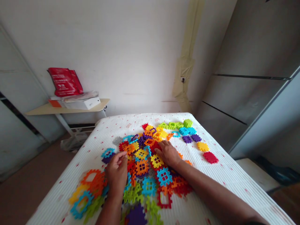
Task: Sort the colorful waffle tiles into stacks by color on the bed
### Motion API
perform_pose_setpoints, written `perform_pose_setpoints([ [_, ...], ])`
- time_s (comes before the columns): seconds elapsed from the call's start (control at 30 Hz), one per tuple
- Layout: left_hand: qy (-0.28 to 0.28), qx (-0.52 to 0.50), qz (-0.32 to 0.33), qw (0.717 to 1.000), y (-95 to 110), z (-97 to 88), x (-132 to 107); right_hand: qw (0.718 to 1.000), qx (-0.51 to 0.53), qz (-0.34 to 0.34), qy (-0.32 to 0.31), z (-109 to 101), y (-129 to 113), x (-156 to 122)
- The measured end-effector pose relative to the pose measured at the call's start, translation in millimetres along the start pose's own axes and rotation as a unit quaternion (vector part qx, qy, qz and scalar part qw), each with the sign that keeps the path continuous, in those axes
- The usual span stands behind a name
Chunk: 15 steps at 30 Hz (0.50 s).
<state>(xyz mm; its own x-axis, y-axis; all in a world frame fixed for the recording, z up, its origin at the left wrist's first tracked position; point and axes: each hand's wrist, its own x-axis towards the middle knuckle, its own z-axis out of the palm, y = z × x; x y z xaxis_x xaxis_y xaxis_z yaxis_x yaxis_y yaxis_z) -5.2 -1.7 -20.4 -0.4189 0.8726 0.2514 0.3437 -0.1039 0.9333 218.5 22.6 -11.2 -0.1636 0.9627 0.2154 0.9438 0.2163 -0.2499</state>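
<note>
At the near end of the white cloth [222,187], the left hand [117,168] comes in from the bottom edge, its fingers curled inward and thumb close to them; whether it pinches anything I cannot tell. The right hand [170,153] reaches in from the lower right, slightly farther forward, palm down and half open, its fingers over a red piece [154,146]; I cannot tell whether it grips it.

Bare cloth runs along the left edge, and a wider open stretch lies right of the right forearm.

The heap of plastic pieces [142,167] starts at the bottom with a purple piece [137,215], fills the space between the hands and continues beyond them. A blue frame [75,210] lies left of the left forearm. Beyond the right hand, sorted pieces [184,131] run toward the far right corner. Past the far edge stands the wall [140,56].
</note>
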Motion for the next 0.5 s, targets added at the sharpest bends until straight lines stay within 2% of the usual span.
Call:
perform_pose_setpoints([
  [0.27,0.011,0.005,0.032,0.999,-6.8,5.4,1.5,0.999,0.006,-0.037,-0.024,-10.5,-16.0,2.5],
  [0.4,0.038,0.036,0.091,0.994,7.4,-2.1,-0.2,0.998,-0.068,0.002,0.010,-15.8,-0.4,21.5],
  [0.5,0.074,0.090,0.122,0.986,25.7,-24.9,3.5,0.991,-0.130,0.034,0.010,-15.0,21.2,40.7],
])
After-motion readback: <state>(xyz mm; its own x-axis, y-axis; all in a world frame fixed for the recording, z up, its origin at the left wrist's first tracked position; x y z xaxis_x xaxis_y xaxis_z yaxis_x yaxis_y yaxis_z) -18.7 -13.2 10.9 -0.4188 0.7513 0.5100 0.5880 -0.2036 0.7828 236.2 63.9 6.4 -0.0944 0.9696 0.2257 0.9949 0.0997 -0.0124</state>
